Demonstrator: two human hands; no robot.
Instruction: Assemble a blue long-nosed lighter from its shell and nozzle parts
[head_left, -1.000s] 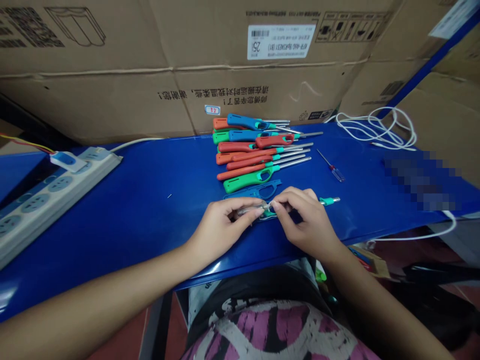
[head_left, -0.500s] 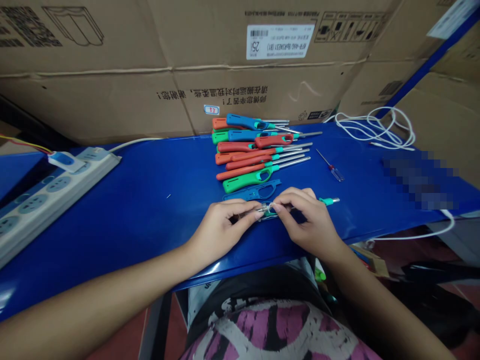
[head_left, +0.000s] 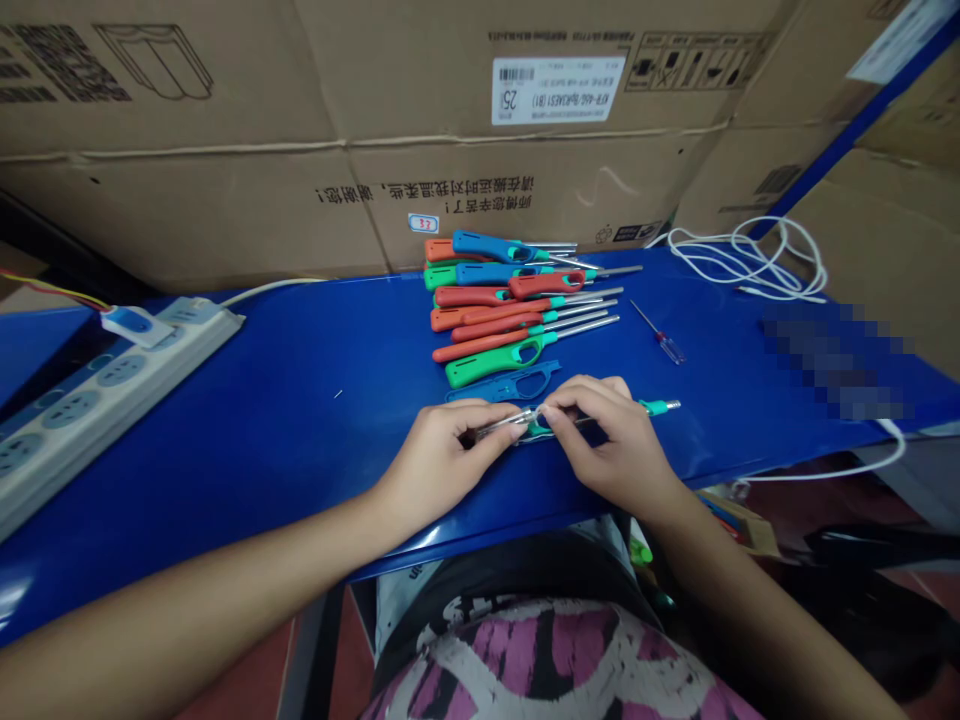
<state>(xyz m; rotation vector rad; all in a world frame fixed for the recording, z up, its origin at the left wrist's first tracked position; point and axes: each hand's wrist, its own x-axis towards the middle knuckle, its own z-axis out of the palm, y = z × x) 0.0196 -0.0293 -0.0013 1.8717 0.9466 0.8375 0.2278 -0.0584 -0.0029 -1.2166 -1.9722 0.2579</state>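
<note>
My left hand (head_left: 439, 455) is closed around a clear, tube-like lighter part (head_left: 501, 422), pinched between thumb and fingers. Close against its right end, my right hand (head_left: 619, 440) has thumb and forefinger together on a small whitish piece (head_left: 539, 411) too fine to make out. Under both hands lies an opened lighter with teal inner parts (head_left: 541, 426); its teal collar and metal tip (head_left: 660, 407) stick out past my right hand, and my fingers cover much of the rest. Just behind them rests a loose blue half shell (head_left: 504, 384) of a lighter handle.
Several long-nosed lighters (head_left: 487, 345) in red, orange, green and blue are piled behind the shell. A small screwdriver (head_left: 658, 333) lies to their right, near a coiled white cable (head_left: 750, 262). A power strip (head_left: 112, 400) runs along the left. Cardboard (head_left: 262, 200) stands at the back.
My hands stay in nearly the same place. The clear part has turned or shifted slightly and shows more between my left fingers. The view has moved a little.
</note>
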